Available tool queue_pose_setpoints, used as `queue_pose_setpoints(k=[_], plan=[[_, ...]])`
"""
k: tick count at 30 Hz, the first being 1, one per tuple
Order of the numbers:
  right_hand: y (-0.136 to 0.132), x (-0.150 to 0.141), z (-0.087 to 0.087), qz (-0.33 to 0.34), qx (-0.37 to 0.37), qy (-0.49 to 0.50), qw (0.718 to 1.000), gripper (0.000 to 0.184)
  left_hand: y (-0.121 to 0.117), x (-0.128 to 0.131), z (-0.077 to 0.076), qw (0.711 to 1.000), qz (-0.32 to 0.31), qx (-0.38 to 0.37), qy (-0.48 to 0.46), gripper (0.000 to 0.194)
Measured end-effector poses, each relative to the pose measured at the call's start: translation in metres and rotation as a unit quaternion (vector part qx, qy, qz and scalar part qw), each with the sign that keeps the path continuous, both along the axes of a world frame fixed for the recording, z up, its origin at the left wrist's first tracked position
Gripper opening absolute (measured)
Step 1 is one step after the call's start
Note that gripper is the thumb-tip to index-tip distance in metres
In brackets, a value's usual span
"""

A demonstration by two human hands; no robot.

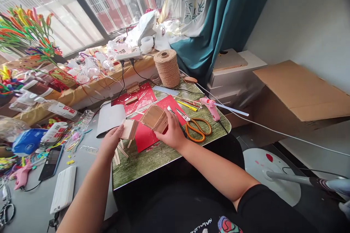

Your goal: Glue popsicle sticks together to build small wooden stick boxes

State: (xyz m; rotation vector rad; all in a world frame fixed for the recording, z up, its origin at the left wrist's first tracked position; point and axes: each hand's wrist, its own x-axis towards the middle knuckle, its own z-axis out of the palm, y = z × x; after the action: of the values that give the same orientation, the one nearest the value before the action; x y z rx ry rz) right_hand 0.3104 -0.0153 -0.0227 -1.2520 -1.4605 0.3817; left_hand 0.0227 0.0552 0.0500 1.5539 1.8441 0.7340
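Observation:
My left hand (111, 141) grips a small panel of glued wooden sticks (130, 129), held just above the table. My right hand (172, 131) is closed on a larger box-like piece of wooden sticks (154, 117) that rests on a red paper sheet (144, 136). A few loose wooden sticks (119, 154) lie under the left hand. Both pieces are close together but apart.
Orange-handled scissors (197, 128) and a pink glue gun (210, 107) lie right of my right hand. A spool of jute twine (167, 67) stands behind. A phone (51, 162), a white power bank (63, 189) and craft clutter fill the left. A cardboard box (296, 91) sits right.

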Motion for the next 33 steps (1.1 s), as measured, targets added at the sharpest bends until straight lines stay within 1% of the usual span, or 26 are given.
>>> queue_pose_setpoints(k=[3, 5, 7, 9, 11, 12, 14, 15, 16, 18, 19, 20, 21, 22, 23, 24, 26, 28, 30, 31, 33], plan=[[0.000, 0.000, 0.002, -0.013, -0.004, 0.010, 1.000, 0.111, -0.007, -0.002, -0.012, 0.998, -0.021, -0.021, 0.055, 0.069], [-0.001, 0.001, 0.002, -0.011, -0.012, 0.030, 0.999, 0.111, -0.009, 0.000, -0.015, 0.995, -0.025, -0.026, 0.097, 0.067], [-0.001, 0.002, 0.002, 0.002, -0.025, 0.069, 0.997, 0.111, -0.007, 0.000, -0.017, 0.989, -0.026, -0.033, 0.139, 0.064], [-0.002, 0.003, 0.002, 0.029, -0.043, 0.128, 0.990, 0.109, -0.003, -0.001, -0.018, 0.984, -0.028, -0.035, 0.174, 0.061], [-0.002, 0.005, 0.000, 0.075, -0.055, 0.192, 0.977, 0.102, -0.001, -0.002, -0.018, 0.979, -0.030, -0.032, 0.201, 0.059], [-0.002, 0.006, -0.001, 0.100, -0.058, 0.221, 0.968, 0.097, -0.001, -0.002, -0.018, 0.977, -0.030, -0.023, 0.212, 0.059], [-0.001, 0.006, -0.002, 0.143, -0.062, 0.259, 0.953, 0.087, -0.006, 0.002, -0.015, 0.977, -0.027, 0.019, 0.210, 0.060], [-0.001, 0.007, -0.002, 0.158, -0.062, 0.270, 0.948, 0.084, -0.011, 0.007, -0.013, 0.980, -0.023, 0.056, 0.191, 0.059], [-0.001, 0.007, -0.003, 0.170, -0.061, 0.278, 0.943, 0.081, -0.017, 0.013, -0.011, 0.983, -0.020, 0.099, 0.154, 0.057], [0.000, 0.006, -0.003, 0.191, -0.059, 0.284, 0.938, 0.078, -0.032, 0.029, -0.008, 0.982, -0.022, 0.185, 0.042, 0.050], [0.000, 0.006, -0.004, 0.201, -0.057, 0.286, 0.935, 0.076, -0.040, 0.039, -0.007, 0.976, -0.046, 0.214, -0.014, 0.050], [0.000, 0.006, -0.005, 0.213, -0.057, 0.287, 0.932, 0.074, -0.047, 0.049, -0.007, 0.969, -0.082, 0.223, -0.069, 0.056], [0.000, 0.005, -0.005, 0.227, -0.057, 0.286, 0.929, 0.073, -0.053, 0.058, -0.008, 0.966, -0.116, 0.204, -0.106, 0.069], [0.000, 0.005, -0.005, 0.242, -0.058, 0.283, 0.926, 0.072, -0.057, 0.067, -0.009, 0.967, -0.131, 0.175, -0.132, 0.082], [0.000, 0.005, -0.005, 0.256, -0.062, 0.277, 0.924, 0.070, -0.060, 0.074, -0.010, 0.969, -0.132, 0.142, -0.151, 0.091], [-0.001, 0.006, -0.004, 0.265, -0.068, 0.265, 0.925, 0.068, -0.062, 0.079, -0.012, 0.971, -0.127, 0.112, -0.168, 0.096], [-0.004, 0.008, 0.001, 0.257, -0.072, 0.219, 0.938, 0.061, -0.061, 0.085, -0.015, 0.970, -0.110, 0.077, -0.204, 0.094], [-0.007, 0.011, 0.008, 0.212, -0.053, 0.167, 0.961, 0.054, -0.059, 0.086, -0.017, 0.966, -0.099, 0.070, -0.228, 0.089], [-0.010, 0.014, 0.015, 0.161, -0.018, 0.132, 0.978, 0.044, -0.057, 0.084, -0.018, 0.967, -0.090, 0.066, -0.230, 0.088], [-0.011, 0.016, 0.018, 0.146, -0.003, 0.127, 0.981, 0.036, -0.057, 0.083, -0.017, 0.968, -0.086, 0.062, -0.229, 0.088], [-0.011, 0.018, 0.022, 0.144, 0.015, 0.136, 0.980, 0.016, -0.057, 0.080, -0.014, 0.968, -0.077, 0.056, -0.232, 0.089]])
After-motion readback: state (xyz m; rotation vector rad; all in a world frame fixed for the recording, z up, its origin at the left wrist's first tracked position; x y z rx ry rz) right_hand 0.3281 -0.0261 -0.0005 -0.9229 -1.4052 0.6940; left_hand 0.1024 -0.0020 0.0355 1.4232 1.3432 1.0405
